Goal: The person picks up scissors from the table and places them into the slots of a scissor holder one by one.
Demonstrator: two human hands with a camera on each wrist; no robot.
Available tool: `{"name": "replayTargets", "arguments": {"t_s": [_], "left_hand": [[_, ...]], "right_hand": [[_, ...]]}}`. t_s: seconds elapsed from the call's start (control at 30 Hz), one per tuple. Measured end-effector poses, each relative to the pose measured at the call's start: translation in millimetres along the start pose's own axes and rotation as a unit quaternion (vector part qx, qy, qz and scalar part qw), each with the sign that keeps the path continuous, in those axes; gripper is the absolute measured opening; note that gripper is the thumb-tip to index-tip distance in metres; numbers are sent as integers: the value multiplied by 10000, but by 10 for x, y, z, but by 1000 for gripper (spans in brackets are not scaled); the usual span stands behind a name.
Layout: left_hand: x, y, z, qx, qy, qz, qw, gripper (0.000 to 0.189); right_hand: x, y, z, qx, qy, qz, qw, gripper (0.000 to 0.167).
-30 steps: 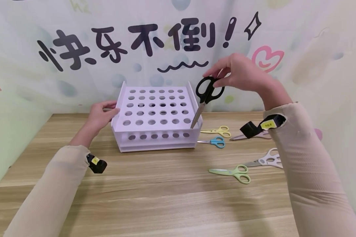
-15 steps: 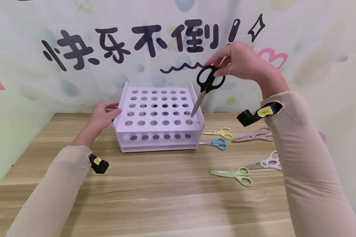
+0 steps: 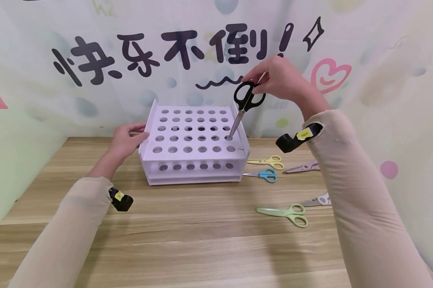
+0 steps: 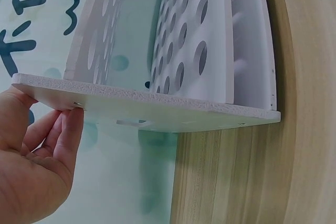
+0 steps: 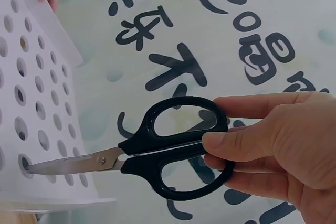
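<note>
My right hand [image 3: 279, 78] pinches black-handled scissors [image 5: 157, 153] by the finger loops, blades pointing down and to the left. In the right wrist view the blade tip sits right at a hole near the right side of the white rack [image 3: 193, 155]. The rack has rows of round holes in its top panel and raised side walls. My left hand [image 3: 124, 140] grips the rack's left side wall. In the left wrist view, thumb and fingers [image 4: 71, 135] pinch the edge of that wall [image 4: 147, 106].
Right of the rack lie yellow scissors [image 3: 274, 162], blue scissors [image 3: 267, 175] and purple scissors [image 3: 303, 167]. Nearer the front are green scissors [image 3: 290, 213] and white scissors [image 3: 319, 200], partly behind the right sleeve. A printed cloth [image 3: 180, 90] hangs close behind the rack.
The right hand first lifted the black scissors slightly, then moved left and back, bringing the tip from the rack's front edge to a hole further back. The left hand keeps its hold.
</note>
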State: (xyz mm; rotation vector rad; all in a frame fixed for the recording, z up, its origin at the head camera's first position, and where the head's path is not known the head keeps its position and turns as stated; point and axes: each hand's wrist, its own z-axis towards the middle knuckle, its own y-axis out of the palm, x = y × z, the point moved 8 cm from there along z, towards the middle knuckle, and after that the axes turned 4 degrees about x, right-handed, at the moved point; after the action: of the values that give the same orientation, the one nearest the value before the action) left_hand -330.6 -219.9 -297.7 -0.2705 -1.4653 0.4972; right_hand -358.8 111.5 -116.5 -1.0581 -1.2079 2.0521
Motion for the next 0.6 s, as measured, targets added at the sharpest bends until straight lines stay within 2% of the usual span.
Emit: {"name": "replayTargets", "arguments": {"t_s": [0.3,0.6], "left_hand": [[17,0,-20,7,11,73,10000,49],[34,1,-32,14,73,125,9999,49]], "right_hand": [[101,220,77,-114,-180,-96,9997,34],[187,416,122,-372,-104,-99,9992,35]]}}
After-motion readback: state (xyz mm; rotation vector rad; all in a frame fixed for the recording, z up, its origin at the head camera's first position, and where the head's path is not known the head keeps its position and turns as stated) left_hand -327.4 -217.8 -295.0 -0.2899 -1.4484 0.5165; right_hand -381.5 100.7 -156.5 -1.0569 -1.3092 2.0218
